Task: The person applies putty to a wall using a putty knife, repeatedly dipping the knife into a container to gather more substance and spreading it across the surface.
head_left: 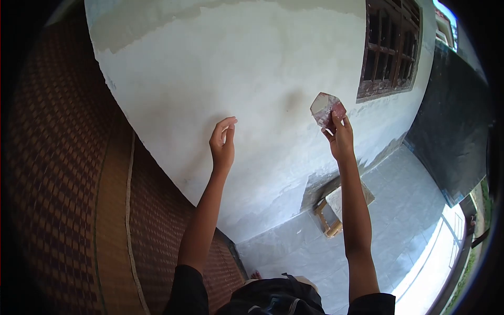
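right hand pinches smeared piece by lower edge (edge-only grip might let it slip); left hand half-curled, empty, near wall.

Brown-framed window and black sheet at right, low stool on grey floor, woven matting left.

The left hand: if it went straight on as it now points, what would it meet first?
Probably the pale wall, which lies beyond the left hand; the gap, if any, is hard to judge.
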Tool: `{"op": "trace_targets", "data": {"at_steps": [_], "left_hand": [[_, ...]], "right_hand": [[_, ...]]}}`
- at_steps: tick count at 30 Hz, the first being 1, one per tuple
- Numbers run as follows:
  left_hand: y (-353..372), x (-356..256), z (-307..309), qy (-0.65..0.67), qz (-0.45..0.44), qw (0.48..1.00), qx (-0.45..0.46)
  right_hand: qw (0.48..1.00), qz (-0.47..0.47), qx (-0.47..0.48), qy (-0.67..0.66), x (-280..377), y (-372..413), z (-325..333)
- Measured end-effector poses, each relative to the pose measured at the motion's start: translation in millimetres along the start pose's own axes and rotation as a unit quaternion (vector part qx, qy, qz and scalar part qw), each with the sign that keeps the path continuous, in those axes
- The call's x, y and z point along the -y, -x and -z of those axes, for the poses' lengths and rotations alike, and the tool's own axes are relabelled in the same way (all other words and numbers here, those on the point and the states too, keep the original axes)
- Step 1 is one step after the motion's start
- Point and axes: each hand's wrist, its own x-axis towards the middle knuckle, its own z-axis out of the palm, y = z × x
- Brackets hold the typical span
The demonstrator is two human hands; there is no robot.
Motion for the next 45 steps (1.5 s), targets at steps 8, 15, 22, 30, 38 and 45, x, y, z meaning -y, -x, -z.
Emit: {"op": "trace_targets", "data": {"at_steps": [8,15,22,30,38,45], "left_hand": [[121.7,60.8,-151.0,0.062,0.177,0.980,0.068],[251.9,128.6,-270.8,0.112,0.336,0.929,0.106],[349.2,203.5,-343.1,0.108,0.469,0.867,0.132],[413.1,258.3,-409.5,0.089,0.559,0.812,0.145],[496.8,304.7,-448.3,0.052,0.600,0.790,0.112],[577.2,346.2,-483.6,-0.002,0.606,0.793,0.058]], "right_hand": [[0.986,-0.115,-0.111,0.054,-11.5,57.9,210.0],[0.959,-0.186,-0.183,0.114,-0.6,76.9,347.1],[0.921,-0.238,-0.243,0.191,-28.2,58.8,435.5],[0.888,-0.292,-0.260,0.240,-95.4,35.4,525.7],[0.865,-0.275,-0.148,0.393,-181.5,18.1,642.2],[0.830,-0.111,0.112,0.534,-239.5,-7.6,653.8]]}}
